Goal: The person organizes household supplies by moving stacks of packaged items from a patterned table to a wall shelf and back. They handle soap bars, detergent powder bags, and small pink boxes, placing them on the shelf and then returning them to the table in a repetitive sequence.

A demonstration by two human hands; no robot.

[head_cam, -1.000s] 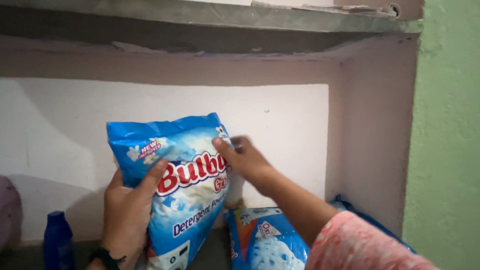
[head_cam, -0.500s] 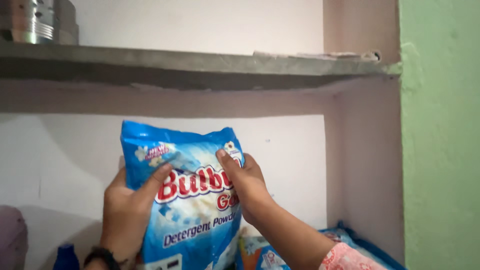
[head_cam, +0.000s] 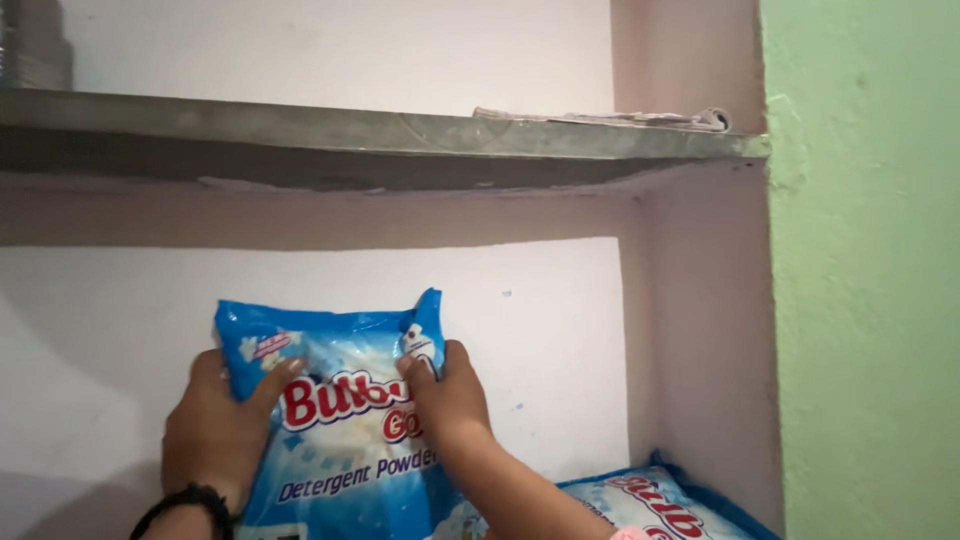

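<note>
Two hands hold blue bag [head_cam: 340,430] upright below shelf [head_cam: 380,130]: left hand [head_cam: 215,425] wraps left edge, right hand [head_cam: 450,395] pinches top right corner. Advice: keep both grips firm, bag level. Second bag [head_cam: 650,505] lower right of it.

My view has tilted upward: the stone shelf [head_cam: 400,130] now sits mid-frame. The blue detergent pouch [head_cam: 340,420] appears lower than before. My right hand [head_cam: 450,395] has slid from its upper corner down onto its face.
</note>
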